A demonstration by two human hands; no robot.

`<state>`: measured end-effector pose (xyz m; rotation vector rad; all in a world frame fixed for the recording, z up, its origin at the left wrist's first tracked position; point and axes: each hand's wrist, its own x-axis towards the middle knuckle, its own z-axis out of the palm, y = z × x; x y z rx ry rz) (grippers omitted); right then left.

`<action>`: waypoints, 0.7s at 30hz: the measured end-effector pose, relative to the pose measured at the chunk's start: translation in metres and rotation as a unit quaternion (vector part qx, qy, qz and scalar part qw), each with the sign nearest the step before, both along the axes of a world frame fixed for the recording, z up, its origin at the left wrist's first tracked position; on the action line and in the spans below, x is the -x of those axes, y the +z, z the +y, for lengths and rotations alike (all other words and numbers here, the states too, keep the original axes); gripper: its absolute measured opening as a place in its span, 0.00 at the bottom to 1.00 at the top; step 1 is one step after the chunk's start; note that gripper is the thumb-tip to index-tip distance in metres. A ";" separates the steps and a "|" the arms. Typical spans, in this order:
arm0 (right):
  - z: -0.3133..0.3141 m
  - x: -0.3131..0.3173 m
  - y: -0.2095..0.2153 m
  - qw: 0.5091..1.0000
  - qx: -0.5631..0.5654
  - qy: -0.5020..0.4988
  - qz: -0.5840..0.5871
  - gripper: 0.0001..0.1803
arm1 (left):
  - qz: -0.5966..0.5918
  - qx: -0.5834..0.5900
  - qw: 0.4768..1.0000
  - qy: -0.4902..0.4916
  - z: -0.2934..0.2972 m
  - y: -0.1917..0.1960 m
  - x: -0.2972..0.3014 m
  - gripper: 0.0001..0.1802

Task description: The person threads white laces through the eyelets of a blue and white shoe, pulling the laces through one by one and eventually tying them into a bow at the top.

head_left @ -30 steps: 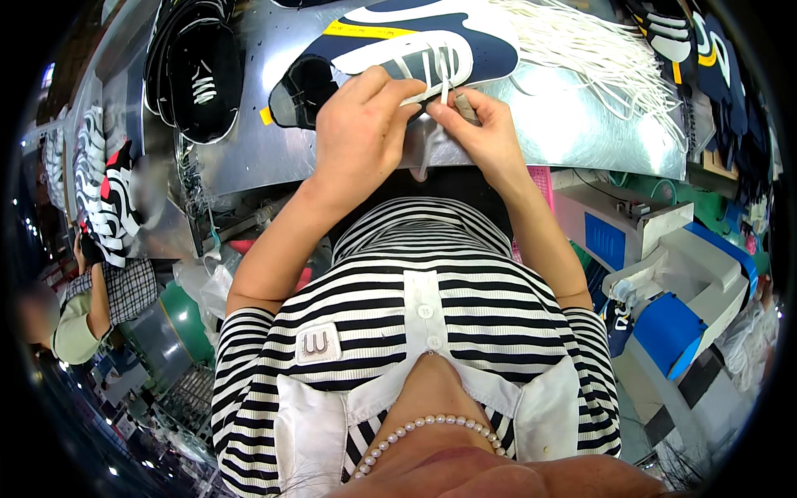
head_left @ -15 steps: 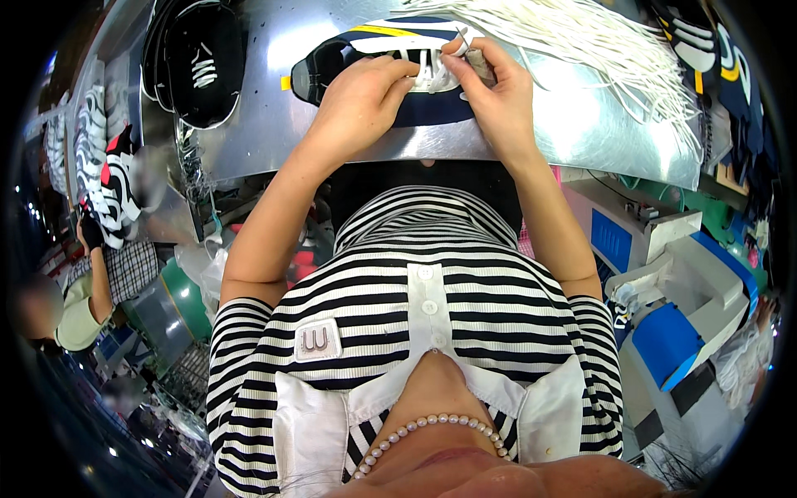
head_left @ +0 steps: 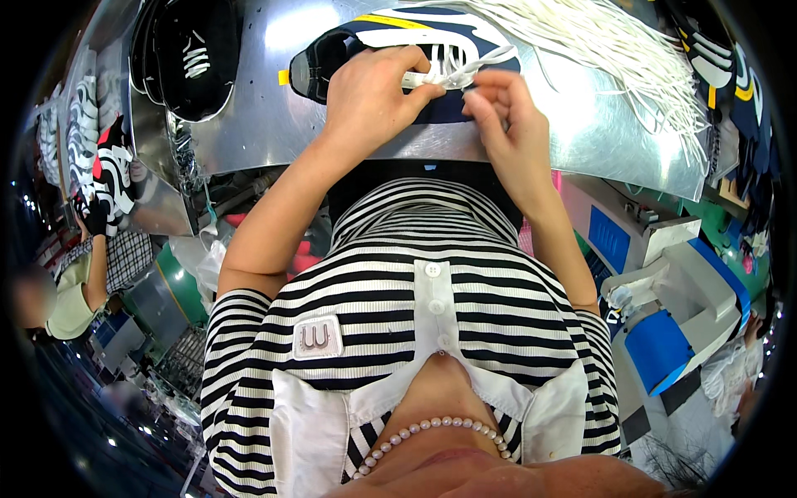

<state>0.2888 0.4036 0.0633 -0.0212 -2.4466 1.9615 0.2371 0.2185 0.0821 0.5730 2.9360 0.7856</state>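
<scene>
Shiny metal bench (head_left: 266,124), with a navy-and-white shoe (head_left: 390,41) lying on its side near the front edge and both hands working at its lace.

Left hand (head_left: 369,95) rests on the shoe, its fingers curled and pinching the white lace (head_left: 444,76) where it comes off the eyelets; right hand (head_left: 506,116) is just beside it, thumb and fingers closed on the same lace a little further along. Loose white laces (head_left: 614,41) fan out in a bundle across the bench to the right of the shoe, well clear of the hands. Black shoes (head_left: 187,50) sit in a pile at the bench's left end. Blue and white machine (head_left: 672,324) stands low on the right, and another person (head_left: 83,274) sits far to the left.
</scene>
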 end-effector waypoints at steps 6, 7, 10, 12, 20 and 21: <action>0.000 -0.007 -0.006 0.997 -0.035 0.024 -0.058 0.12 | 0.026 -0.014 1.000 -0.005 -0.001 -0.005 0.002 0.16; 0.001 -0.006 -0.008 0.997 -0.040 0.022 -0.055 0.12 | 0.029 -0.022 0.999 -0.007 0.000 -0.005 0.002 0.16; -0.001 -0.005 -0.006 0.997 -0.023 0.012 -0.066 0.11 | 0.039 -0.035 0.998 -0.020 0.000 -0.006 0.000 0.16; -0.001 -0.006 -0.003 0.997 -0.017 0.006 -0.076 0.10 | 0.042 -0.041 0.998 -0.021 0.000 -0.007 -0.002 0.17; -0.003 -0.007 -0.005 0.999 -0.003 0.003 -0.051 0.11 | 0.055 -0.035 0.998 -0.014 0.001 -0.008 -0.004 0.17; -0.003 -0.007 -0.004 0.998 -0.009 0.002 -0.060 0.11 | 0.057 -0.044 0.997 -0.021 0.002 -0.009 -0.005 0.17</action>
